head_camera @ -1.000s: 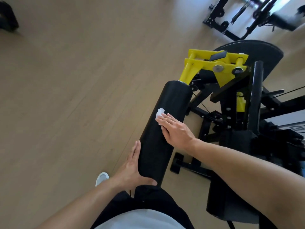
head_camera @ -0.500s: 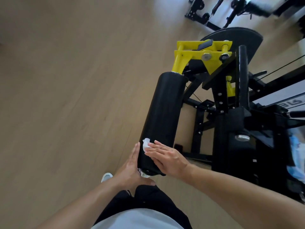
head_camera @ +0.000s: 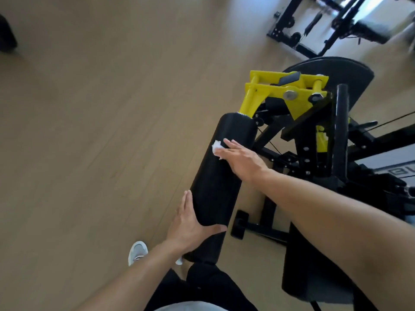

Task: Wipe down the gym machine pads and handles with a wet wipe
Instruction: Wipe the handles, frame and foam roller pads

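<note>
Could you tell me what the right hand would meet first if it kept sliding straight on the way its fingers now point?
The right hand points up-left across the black roller pad; the wet wipe sits at its fingertips. Past the pad's edge only bare floor shows, though depth is uncertain.

It was a gym: a weight machine (head_camera: 325,135) at three o'clock, another rack (head_camera: 318,25) at one, on wood flooring (head_camera: 89,131).

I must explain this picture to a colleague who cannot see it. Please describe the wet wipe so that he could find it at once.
Find the yellow bracket on the black machine; a long black roller pad runs from it toward the person. On the pad's upper part, the right hand lies flat, and the wet wipe peeks out beside its fingertips. It is the only small, crumpled white thing on the black pad.
</note>
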{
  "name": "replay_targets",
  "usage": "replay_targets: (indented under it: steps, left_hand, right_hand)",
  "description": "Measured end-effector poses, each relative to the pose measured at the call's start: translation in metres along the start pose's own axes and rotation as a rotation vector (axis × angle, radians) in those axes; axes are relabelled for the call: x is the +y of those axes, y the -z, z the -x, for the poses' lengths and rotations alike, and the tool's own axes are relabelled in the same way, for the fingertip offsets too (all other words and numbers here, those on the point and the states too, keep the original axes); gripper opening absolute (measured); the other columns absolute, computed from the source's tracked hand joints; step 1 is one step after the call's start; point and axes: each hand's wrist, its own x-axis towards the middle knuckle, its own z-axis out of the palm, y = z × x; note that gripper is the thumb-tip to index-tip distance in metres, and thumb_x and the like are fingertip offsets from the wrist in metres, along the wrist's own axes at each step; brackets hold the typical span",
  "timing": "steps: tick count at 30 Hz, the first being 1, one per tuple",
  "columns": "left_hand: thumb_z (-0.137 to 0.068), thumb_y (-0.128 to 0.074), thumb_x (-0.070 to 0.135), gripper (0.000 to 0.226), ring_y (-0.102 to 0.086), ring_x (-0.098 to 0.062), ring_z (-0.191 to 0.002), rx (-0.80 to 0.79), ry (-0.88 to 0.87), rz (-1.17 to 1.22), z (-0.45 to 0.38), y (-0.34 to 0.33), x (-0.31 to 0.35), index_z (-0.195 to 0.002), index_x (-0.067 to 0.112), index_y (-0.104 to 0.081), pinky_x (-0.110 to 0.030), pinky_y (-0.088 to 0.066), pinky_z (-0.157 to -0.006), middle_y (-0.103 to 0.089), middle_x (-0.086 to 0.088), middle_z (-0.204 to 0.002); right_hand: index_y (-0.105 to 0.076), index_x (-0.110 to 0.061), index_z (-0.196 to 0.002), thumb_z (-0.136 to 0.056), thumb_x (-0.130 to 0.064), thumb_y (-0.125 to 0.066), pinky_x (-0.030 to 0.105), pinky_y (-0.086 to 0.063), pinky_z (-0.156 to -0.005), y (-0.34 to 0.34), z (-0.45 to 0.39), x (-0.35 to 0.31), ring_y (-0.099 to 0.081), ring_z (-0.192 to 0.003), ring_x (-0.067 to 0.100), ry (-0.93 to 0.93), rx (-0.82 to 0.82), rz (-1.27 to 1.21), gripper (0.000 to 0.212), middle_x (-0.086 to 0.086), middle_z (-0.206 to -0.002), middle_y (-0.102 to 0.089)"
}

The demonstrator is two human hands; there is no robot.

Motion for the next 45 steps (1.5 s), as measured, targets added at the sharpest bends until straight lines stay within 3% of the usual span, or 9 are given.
replay_targets:
  steps: [7, 13, 19, 23, 26, 33, 36, 40, 45]
  left_hand:
    - [-0.060, -0.078, 0.076, 0.140, -0.007, -0.014, -0.155, 0.115, 0.013, -0.065, -0.014, -0.008, 0.012, -0.158, 0.036, 0.014, -0.047, -0.023, -0.124, 0.007, 0.017, -0.167]
    - [-0.052, -0.072, 0.087, 0.142, -0.015, -0.012, -0.153, 0.207, 0.037, -0.072, -0.010, -0.011, 0.014, -0.159, 0.037, 0.007, -0.046, -0.030, -0.121, -0.003, 0.016, -0.168]
    - [-0.059, -0.067, 0.087, 0.136, -0.021, -0.014, -0.151, 0.282, 0.007, -0.122, 0.009, -0.018, 0.009, -0.161, 0.030, 0.002, -0.042, -0.032, -0.120, -0.009, 0.012, -0.168]
    - [-0.057, -0.065, 0.089, 0.141, -0.014, -0.014, -0.154, 0.280, -0.041, -0.180, 0.030, -0.027, -0.018, -0.160, 0.029, 0.009, -0.041, -0.025, -0.124, -0.001, 0.010, -0.169]
    - [-0.050, -0.070, 0.088, 0.141, -0.027, -0.014, -0.149, 0.312, -0.007, -0.119, 0.044, -0.033, -0.037, -0.160, 0.031, -0.003, -0.042, -0.035, -0.119, -0.017, 0.008, -0.166]
    - [-0.055, -0.087, 0.057, 0.095, -0.055, -0.001, -0.118, 0.432, -0.147, 0.016, 0.069, -0.040, -0.056, -0.137, 0.033, -0.044, -0.022, -0.049, -0.096, -0.054, 0.022, -0.128]
    - [-0.056, -0.084, 0.066, 0.112, -0.048, -0.009, -0.134, 0.408, -0.110, 0.013, 0.072, -0.043, -0.067, -0.149, 0.026, -0.036, -0.029, -0.045, -0.107, -0.049, 0.012, -0.146]
    - [-0.056, -0.083, 0.071, 0.131, -0.038, -0.015, -0.144, 0.300, 0.005, 0.002, 0.070, -0.033, -0.062, -0.160, 0.028, -0.016, -0.038, -0.040, -0.113, -0.036, 0.008, -0.160]
    - [-0.052, -0.086, 0.070, 0.123, -0.056, -0.011, -0.120, 0.190, 0.043, 0.001, 0.067, -0.012, -0.062, -0.154, 0.034, -0.028, -0.033, -0.047, -0.098, -0.058, 0.012, -0.135]
  right_hand:
    - [-0.056, -0.024, -0.144, -0.112, -0.032, -0.037, 0.039, -0.010, -0.128, 0.036, -0.083, 0.068, -0.014, -0.157, 0.030, 0.061, -0.054, 0.214, 0.039, -0.004, -0.159, -0.044]
    - [-0.062, -0.025, -0.133, -0.109, -0.037, -0.031, 0.047, -0.040, -0.113, 0.030, -0.094, 0.049, -0.046, -0.138, 0.029, 0.161, -0.184, 0.192, 0.041, 0.002, -0.138, -0.060]
    - [-0.065, -0.019, -0.137, -0.108, -0.037, -0.034, 0.040, -0.036, -0.120, -0.006, -0.042, 0.004, -0.047, -0.142, 0.019, 0.374, -0.239, 0.144, 0.046, -0.001, -0.142, -0.063]
    - [-0.065, -0.020, -0.136, -0.110, -0.030, -0.038, 0.035, -0.019, -0.128, -0.025, -0.009, -0.020, -0.037, -0.149, 0.016, 0.264, -0.111, 0.041, 0.039, -0.005, -0.144, -0.061]
    - [-0.070, -0.020, -0.130, -0.109, -0.028, -0.043, 0.032, -0.012, -0.128, -0.046, 0.027, -0.055, -0.037, -0.149, 0.018, 0.266, -0.024, -0.007, 0.035, -0.006, -0.140, -0.064]
    - [-0.073, -0.020, -0.123, -0.103, -0.023, -0.056, 0.041, -0.034, -0.121, -0.102, 0.118, -0.116, -0.047, -0.143, 0.016, 0.465, 0.074, -0.168, 0.027, -0.006, -0.130, -0.071]
    - [-0.071, -0.019, -0.127, -0.101, -0.033, -0.058, 0.042, -0.030, -0.123, -0.103, 0.129, -0.119, -0.040, -0.148, 0.018, 0.491, 0.077, -0.100, 0.031, -0.006, -0.135, -0.068]
    - [-0.076, -0.022, -0.118, -0.095, -0.017, -0.070, 0.039, -0.035, -0.119, -0.095, 0.131, -0.098, -0.047, -0.143, 0.025, 0.196, 0.325, -0.010, 0.024, -0.002, -0.131, -0.070]
    - [-0.076, -0.019, -0.119, -0.088, 0.000, -0.074, 0.048, -0.053, -0.101, -0.075, 0.125, -0.093, -0.058, -0.123, 0.033, -0.098, 0.395, -0.011, 0.036, 0.007, -0.128, -0.068]
